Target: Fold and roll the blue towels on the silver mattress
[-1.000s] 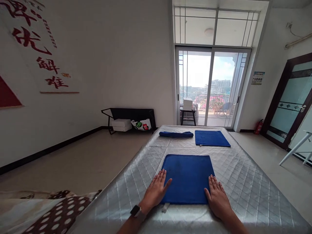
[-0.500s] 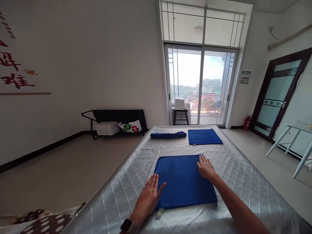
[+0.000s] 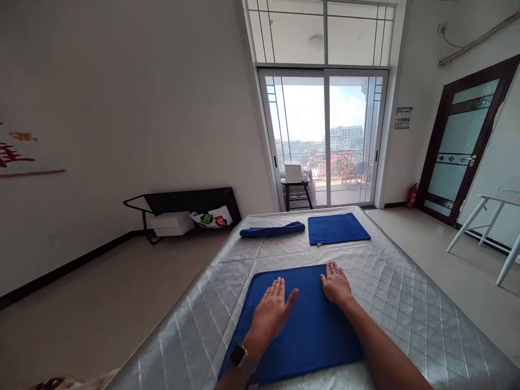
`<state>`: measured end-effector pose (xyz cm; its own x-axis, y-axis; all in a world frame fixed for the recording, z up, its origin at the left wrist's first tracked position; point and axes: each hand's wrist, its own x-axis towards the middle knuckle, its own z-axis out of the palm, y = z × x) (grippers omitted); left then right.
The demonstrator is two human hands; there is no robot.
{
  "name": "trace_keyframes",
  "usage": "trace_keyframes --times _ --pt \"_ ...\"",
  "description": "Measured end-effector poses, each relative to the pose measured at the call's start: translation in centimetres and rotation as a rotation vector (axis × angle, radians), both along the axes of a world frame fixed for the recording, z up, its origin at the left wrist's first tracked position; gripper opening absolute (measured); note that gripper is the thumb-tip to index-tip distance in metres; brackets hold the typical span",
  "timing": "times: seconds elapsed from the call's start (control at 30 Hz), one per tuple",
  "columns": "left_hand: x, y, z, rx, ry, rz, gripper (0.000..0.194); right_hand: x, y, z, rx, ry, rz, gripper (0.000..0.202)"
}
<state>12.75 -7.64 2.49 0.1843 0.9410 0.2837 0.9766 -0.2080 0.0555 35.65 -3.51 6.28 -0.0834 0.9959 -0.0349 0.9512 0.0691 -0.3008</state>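
A blue cloth [image 3: 309, 336], laid out as a flat rectangle, lies on the silver quilted cover [image 3: 195, 325] in front of me. Over its left part is my left hand [image 3: 270, 310], fingers straight and thumb spread, with a watch [image 3: 239, 355] on the wrist. Whether that palm presses on the cloth or hovers just above it I cannot tell. My right hand [image 3: 336, 283] rests flat at the cloth's far right corner, fingers extended. Neither hand grips anything. Beyond them sit a rolled or folded blue cloth [image 3: 272, 230] and another flat blue cloth [image 3: 338, 228].
Against the left wall a black bench-like frame [image 3: 189, 201] stands over a white box [image 3: 173, 223] and a printed bag [image 3: 211, 218]. Sliding glass doors [image 3: 326, 141] are at the back. On the right are a white-legged table [image 3: 483, 216] and a fire extinguisher [image 3: 411, 196].
My left hand has moved from the near cloth's left edge inward over it. My right hand stays by the far right corner. The view has shifted slightly.
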Motion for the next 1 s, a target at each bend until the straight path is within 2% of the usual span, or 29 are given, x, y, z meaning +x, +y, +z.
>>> trace_keyframes --times 0.07,0.13,0.2,0.23,0.33,0.57,0.67,0.77,0.87,0.93,1.0 --pt "5.2 1.6 1.1 -0.042 -0.035 -0.153 0.073 0.1 0.1 -0.2 0.001 -0.003 0.007 0.066" --pt "9.2 3.1 1.6 -0.053 -0.06 -0.261 0.069 0.3 0.1 -0.5 0.001 -0.023 0.027 0.065" --pt "11.3 4.5 1.4 -0.085 -0.064 -0.277 0.067 0.4 0.2 -0.8 0.006 -0.046 0.046 0.063" --pt "11.4 5.1 1.2 -0.106 -0.059 -0.259 0.066 0.4 0.3 -1.0 0.01 -0.052 0.047 0.063" --pt "8.9 6.4 0.2 -0.152 -0.04 -0.172 0.064 0.3 0.4 -1.1 0.025 -0.044 0.021 0.064" --pt "-3.8 6.5 -0.4 -0.143 -0.066 0.103 0.072 0.2 0.0 -0.3 0.01 -0.018 0.014 0.066" --pt "-7.1 6.2 -0.4 -0.149 -0.076 0.176 0.074 0.2 -0.2 0.1 0.007 -0.035 0.009 0.066" --pt "-8.3 6.2 -0.3 -0.152 -0.081 0.191 0.074 0.2 -0.2 0.2 0.011 -0.043 0.006 0.066" --pt "-8.0 6.7 0.3 -0.131 -0.086 0.2 0.074 0.1 -0.3 0.3 0.021 -0.04 -0.001 0.065" --pt "-6.5 6.9 0.7 -0.099 -0.088 0.193 0.074 0.0 -0.3 0.4 0.02 -0.04 -0.002 0.065" --pt "-3.7 6.7 0.9 -0.059 -0.087 0.09 0.07 0.0 -0.3 0.5 0.012 -0.042 0.0 0.065"
